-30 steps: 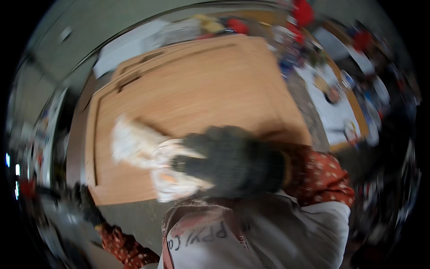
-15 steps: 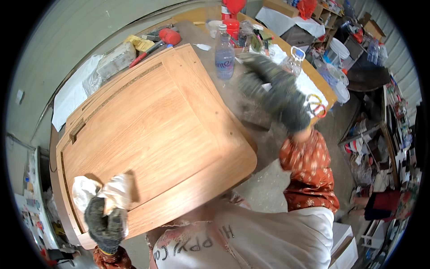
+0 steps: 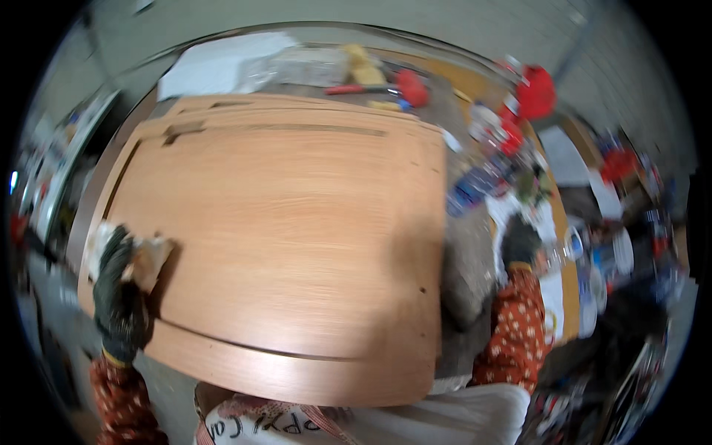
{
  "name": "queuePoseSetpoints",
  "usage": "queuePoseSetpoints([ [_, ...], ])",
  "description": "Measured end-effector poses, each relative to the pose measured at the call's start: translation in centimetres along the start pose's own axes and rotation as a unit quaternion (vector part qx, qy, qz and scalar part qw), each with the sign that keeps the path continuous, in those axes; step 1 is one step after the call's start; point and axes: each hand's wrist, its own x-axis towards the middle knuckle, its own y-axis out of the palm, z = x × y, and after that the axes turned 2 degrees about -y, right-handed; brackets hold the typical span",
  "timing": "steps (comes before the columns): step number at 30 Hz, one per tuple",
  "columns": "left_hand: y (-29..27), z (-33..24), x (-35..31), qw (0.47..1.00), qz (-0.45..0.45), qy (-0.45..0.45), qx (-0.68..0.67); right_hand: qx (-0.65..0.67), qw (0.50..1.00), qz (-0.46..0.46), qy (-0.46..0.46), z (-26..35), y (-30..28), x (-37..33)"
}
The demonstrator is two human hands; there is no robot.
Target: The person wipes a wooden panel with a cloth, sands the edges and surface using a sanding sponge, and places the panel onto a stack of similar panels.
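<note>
A pale wood-grain panel (image 3: 282, 222) with a rounded corner and dark grooves lies before me, on top of other similar panels. My left hand (image 3: 122, 297), in a dark knit glove, is closed around a crumpled whitish cloth (image 3: 152, 259) at the panel's left edge. My right hand (image 3: 522, 241), in the same sort of glove, is off the panel at the right of the table. It is over white paper (image 3: 551, 297) beside a clear plastic bottle (image 3: 550, 257). Blur and the glove hide its fingers, so any grip is unclear.
A red-headed mallet (image 3: 410, 89), a yellow block (image 3: 363, 67) and a plastic-wrapped block (image 3: 308, 67) lie behind the panels. A bottle with a blue label (image 3: 475, 189) stands right of them. Buckets (image 3: 615, 252) and boxes stand beyond the table's right edge.
My view has swung, so the panel now lies straighter before me. My right hand has moved to the white paper and bottle. My left hand still holds the cloth at the panel's left side.
</note>
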Motion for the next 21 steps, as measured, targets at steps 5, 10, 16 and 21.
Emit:
queuePoseSetpoints([
  [5,-0.5,-0.6,0.5,0.999,0.029,-0.020,-0.033,0.049,0.998,0.043,0.021,-1.1,-4.7,-0.2],
  [10,-0.9,0.6,-1.9,0.988,-0.011,-0.086,-0.127,0.638,0.753,-0.113,0.115,0.4,-15.2,0.1],
  [16,-0.9,0.6,-1.6,0.975,0.028,-0.116,-0.188,0.602,0.776,-0.042,-0.182,6.3,-27.6,7.6],
  [21,-1.1,-0.1,-1.3,0.976,0.014,-0.082,-0.201,0.527,0.790,-0.005,-0.313,13.3,-30.0,11.7],
])
